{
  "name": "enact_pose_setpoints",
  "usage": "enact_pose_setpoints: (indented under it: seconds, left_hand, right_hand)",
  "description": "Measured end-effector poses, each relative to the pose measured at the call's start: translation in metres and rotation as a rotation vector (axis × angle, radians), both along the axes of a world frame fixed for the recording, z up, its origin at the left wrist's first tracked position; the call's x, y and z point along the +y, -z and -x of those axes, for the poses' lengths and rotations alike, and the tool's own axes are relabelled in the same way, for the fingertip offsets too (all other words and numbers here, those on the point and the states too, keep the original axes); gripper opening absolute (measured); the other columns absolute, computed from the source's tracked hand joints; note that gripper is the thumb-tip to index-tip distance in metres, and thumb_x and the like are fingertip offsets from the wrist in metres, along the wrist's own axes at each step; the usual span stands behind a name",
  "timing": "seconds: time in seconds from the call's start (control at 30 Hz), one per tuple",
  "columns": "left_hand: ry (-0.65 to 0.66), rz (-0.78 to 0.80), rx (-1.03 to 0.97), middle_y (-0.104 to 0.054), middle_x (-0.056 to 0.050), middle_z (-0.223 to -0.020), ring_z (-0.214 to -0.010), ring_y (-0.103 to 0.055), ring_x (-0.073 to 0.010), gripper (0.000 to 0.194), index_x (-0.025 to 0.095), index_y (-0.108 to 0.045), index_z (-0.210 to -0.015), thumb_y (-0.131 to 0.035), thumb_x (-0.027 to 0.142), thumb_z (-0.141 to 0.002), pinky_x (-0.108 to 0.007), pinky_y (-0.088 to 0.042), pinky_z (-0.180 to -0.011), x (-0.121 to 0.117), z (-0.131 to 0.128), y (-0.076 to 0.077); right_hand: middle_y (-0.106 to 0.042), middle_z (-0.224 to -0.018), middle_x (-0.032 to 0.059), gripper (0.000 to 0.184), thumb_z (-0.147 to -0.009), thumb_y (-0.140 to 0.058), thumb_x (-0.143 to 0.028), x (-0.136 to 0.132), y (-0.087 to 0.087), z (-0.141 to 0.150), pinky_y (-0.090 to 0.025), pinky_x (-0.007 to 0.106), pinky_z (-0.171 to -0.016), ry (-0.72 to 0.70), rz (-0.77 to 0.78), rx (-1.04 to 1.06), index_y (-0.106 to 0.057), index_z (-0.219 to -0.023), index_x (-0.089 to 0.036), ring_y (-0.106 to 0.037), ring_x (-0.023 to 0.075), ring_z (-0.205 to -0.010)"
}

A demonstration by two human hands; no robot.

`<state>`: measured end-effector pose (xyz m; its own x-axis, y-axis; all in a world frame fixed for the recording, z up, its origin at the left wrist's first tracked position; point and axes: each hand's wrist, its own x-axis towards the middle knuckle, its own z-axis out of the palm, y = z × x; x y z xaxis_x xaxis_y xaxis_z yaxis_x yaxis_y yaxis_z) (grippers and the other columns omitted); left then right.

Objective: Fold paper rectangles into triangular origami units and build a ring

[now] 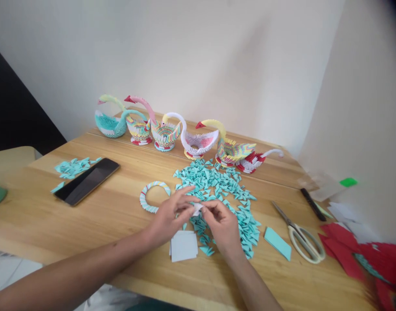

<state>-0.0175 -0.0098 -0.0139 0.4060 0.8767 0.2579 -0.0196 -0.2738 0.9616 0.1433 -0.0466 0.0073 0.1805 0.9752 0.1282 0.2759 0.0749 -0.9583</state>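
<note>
The left hand [169,217] and the right hand [223,225] meet over the near part of a spread of folded teal pieces [222,183], and between their fingertips is a small piece of white paper [197,209]. The right hand pinches it between thumb and forefinger; the left hand's thumb and fingers close on its other side (its remaining fingers reach out loosely). The paper is partly hidden by the fingers, so its exact folds cannot be told.

Just below the hands, on the desk [113,233], lies a stack of white paper rectangles [183,246], its edges slightly uneven. Beside the left hand, a ring of striped paper pieces [142,199] lies flat, mostly pale with teal and a little red.

Farther left are a dark phone [87,181] and a smaller heap of teal pieces [73,167]. To the right of the spread lie a flat teal paper stack [278,243], scissors [303,244] with pale handles, a black cutter-like tool [312,204] and red paper [342,248].

Along the back stands a row of swan-shaped paper baskets [199,142] (one yellow-necked with a red beak), close together before the wall [185,52].
</note>
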Motion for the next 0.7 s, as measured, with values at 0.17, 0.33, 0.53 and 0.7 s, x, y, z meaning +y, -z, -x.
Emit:
enact_pose_setpoints:
  seconds: [0.17,0.33,0.53,0.7]
  left_hand:
    - [0.083,0.265,-0.011,-0.071,-0.008,-0.089,-0.073,-0.066,-0.0166,0.033,0.012,-0.065,-0.11,-0.056,0.03,-0.084,-0.026,-0.055,-0.063,0.003,-0.003,-0.002]
    - [0.019,0.051,0.164,-0.071,-0.005,-0.084,-0.074,-0.063,-0.0168,0.023,0.015,-0.072,-0.099,-0.059,0.023,-0.082,-0.022,-0.05,-0.063,-0.002,-0.003,-0.005]
    - [0.009,-0.1,0.229,-0.071,-0.006,-0.082,-0.068,-0.062,-0.0159,0.024,0.016,-0.074,-0.095,-0.054,0.028,-0.089,-0.023,-0.048,-0.063,0.0,0.0,-0.003]
    - [-0.007,-0.183,0.238,-0.073,-0.006,-0.086,-0.077,-0.065,-0.018,0.024,0.017,-0.073,-0.096,-0.052,0.028,-0.091,-0.024,-0.047,-0.071,0.0,0.001,-0.004]
  right_hand:
    - [-0.06,-0.064,-0.0011,0.013,-0.076,-0.064,-0.031,0.002,0.003,0.001,-0.043,0.024,-0.057,0.044,0.028,0.166,-0.062,-0.077,-0.019,-0.054,0.014,-0.061]
    - [-0.06,-0.072,-0.0013,0.012,-0.079,-0.062,-0.029,0.002,0.012,0.006,-0.046,0.024,-0.063,0.009,0.023,0.192,-0.058,-0.084,-0.02,-0.056,0.0142,-0.068]
    - [-0.065,-0.086,0.0014,0.033,-0.084,-0.056,-0.026,-0.003,0.013,0.008,-0.049,0.028,-0.072,-0.056,-0.037,-0.004,-0.06,-0.116,-0.023,-0.061,0.016,-0.076]
    - [-0.068,-0.098,0.0047,0.027,-0.085,-0.054,-0.024,-0.005,0.009,0.007,-0.051,0.029,-0.079,-0.089,-0.073,-0.121,-0.067,-0.109,-0.024,-0.064,0.0192,-0.088]
